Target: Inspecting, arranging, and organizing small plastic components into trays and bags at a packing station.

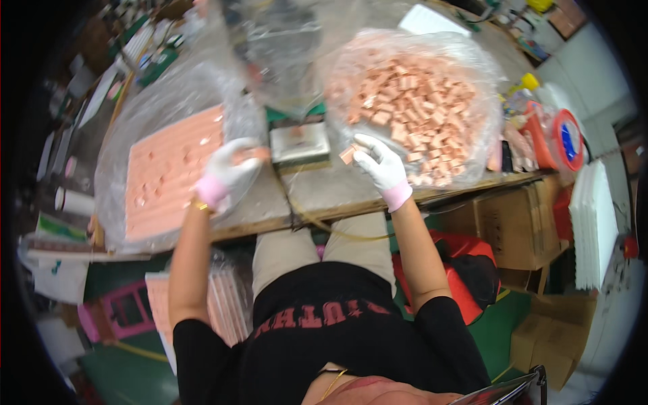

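My right hand [382,164], in a white glove with a pink cuff, pinches a small copper-coloured block [349,154] between thumb and fingers. It is beside a clear plastic bag [491,81] holding a heap of similar copper-coloured pieces [422,111]. My left hand [228,169], gloved the same way, is closed around a blurred copper-coloured piece [251,155] at the right edge of a pink grooved tray [158,179]. A few small pieces lie on that tray, which rests on clear plastic. Between my hands sits a small metal fixture [300,142] with a pale flat top.
A plastic-covered machine [283,40] rises behind the fixture. A yellowish hose [317,226] runs over the table's front edge. At right stand a red round-rimmed container [567,140], cardboard boxes [513,226] and white foam sheets [594,226]. More pink trays [226,304] stand below the table at left.
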Tool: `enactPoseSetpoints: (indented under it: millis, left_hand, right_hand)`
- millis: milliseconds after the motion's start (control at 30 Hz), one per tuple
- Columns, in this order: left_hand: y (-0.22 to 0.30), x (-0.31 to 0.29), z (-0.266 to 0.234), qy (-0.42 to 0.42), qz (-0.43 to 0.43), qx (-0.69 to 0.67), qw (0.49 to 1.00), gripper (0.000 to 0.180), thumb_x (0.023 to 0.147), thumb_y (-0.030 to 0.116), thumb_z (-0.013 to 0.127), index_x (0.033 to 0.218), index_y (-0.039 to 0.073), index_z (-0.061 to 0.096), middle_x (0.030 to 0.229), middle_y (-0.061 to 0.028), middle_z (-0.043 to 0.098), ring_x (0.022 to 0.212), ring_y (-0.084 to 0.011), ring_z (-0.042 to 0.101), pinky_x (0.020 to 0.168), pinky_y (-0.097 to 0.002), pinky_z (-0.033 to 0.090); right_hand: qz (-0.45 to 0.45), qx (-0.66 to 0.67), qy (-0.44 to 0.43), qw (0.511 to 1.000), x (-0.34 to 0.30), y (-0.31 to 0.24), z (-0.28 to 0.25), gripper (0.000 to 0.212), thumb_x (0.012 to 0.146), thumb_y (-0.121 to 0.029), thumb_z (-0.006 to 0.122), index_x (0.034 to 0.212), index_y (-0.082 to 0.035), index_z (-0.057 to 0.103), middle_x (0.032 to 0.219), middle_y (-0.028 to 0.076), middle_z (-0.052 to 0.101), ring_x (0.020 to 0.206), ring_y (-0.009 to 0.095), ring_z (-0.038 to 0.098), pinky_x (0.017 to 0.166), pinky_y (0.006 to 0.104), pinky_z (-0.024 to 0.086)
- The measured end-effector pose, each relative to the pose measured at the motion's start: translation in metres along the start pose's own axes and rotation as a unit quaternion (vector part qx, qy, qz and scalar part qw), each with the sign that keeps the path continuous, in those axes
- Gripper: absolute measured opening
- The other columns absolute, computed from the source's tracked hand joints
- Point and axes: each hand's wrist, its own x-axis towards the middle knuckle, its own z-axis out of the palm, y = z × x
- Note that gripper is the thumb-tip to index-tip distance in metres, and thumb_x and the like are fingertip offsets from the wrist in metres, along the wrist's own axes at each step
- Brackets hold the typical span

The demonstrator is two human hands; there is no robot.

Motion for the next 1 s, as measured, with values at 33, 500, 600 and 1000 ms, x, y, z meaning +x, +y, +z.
enactPoseSetpoints:
  millis: [33,500,600,1000]
  left_hand:
    - [0.022,-0.001,0.022,-0.026,-0.015,-0.138,0.990,0.034,0.082,0.012,0.070,0.112,0.001,0.060,0.102,-0.0068,0.066,0.095,-0.0109,0.060,0.083,-0.0273,0.048]
    - [0.025,-0.013,0.078,0.006,-0.020,-0.233,0.972,0.040,0.082,0.010,0.068,0.120,-0.001,0.057,0.106,-0.0048,0.064,0.092,-0.0083,0.058,0.080,-0.0228,0.047]
    - [0.017,-0.015,0.084,0.012,-0.030,-0.271,0.962,0.042,0.083,0.011,0.068,0.121,-0.001,0.055,0.109,-0.0052,0.064,0.094,-0.0082,0.058,0.080,-0.0225,0.047]
    - [-0.038,0.085,0.096,0.172,0.004,0.051,0.984,0.036,0.081,0.013,0.067,0.114,0.004,0.057,0.090,-0.0085,0.066,0.082,-0.0218,0.063,0.076,-0.0312,0.049]
  right_hand:
    - [0.011,0.009,-0.013,1.000,0.000,-0.003,0.015,0.042,0.088,-0.012,0.065,0.126,0.000,0.053,0.105,0.002,0.062,0.084,0.004,0.055,0.074,0.0194,0.045]
    - [-0.055,-0.184,-0.111,0.975,0.018,0.013,0.059,0.044,0.079,-0.015,0.073,0.120,-0.003,0.060,0.110,0.008,0.062,0.090,0.013,0.059,0.077,0.0240,0.048]
    - [-0.085,-0.246,-0.129,0.957,0.021,0.015,0.059,0.044,0.072,-0.023,0.079,0.111,-0.007,0.065,0.112,0.009,0.057,0.101,0.018,0.056,0.081,0.0293,0.048]
    - [-0.202,-0.273,0.065,0.938,0.116,0.059,0.063,0.034,0.060,-0.004,0.080,0.092,-0.004,0.067,0.095,0.012,0.064,0.080,0.025,0.062,0.078,0.0331,0.051]
